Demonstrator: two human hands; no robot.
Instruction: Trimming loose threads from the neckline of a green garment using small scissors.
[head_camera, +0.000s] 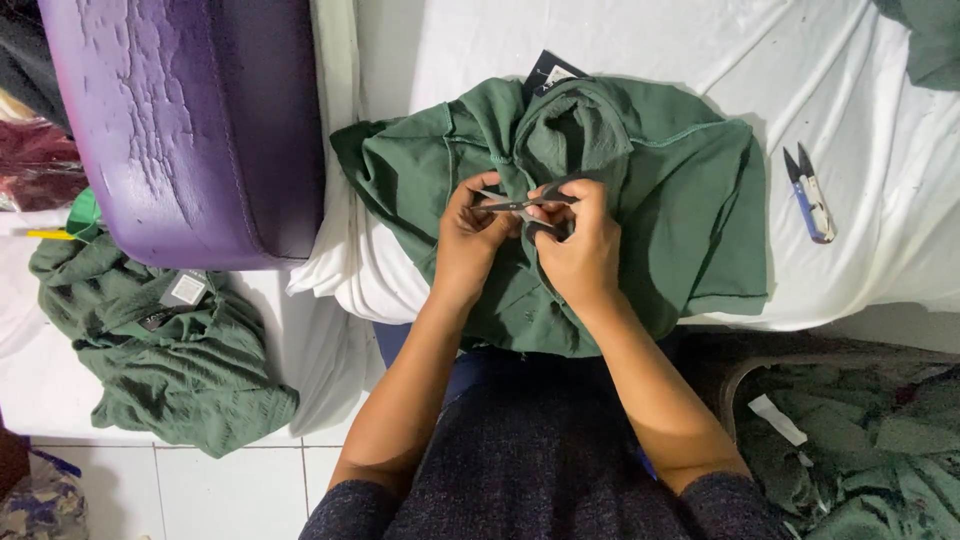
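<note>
Now your left hand (468, 232) pinches green shirt (640, 200) fabric, right hand (580, 245) grips small snips (520, 204) at collar; trimming underway. Spare blue snips (810, 195) at three o'clock; second green shirt (170, 350) at eight o'clock.

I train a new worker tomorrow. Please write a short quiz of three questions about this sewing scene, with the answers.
1. True or false: both hands meet at the collar of the green shirt.
2. What lies on the white sheet to the right of that shirt?
A. a ruler
B. a blue-handled thread snip
C. a pencil
3. Which colour is the padded cushion at top left?

Key
1. True: left hand and right hand pinch a small dark tool there.
2. B: the thread snip.
3. Purple.
</note>
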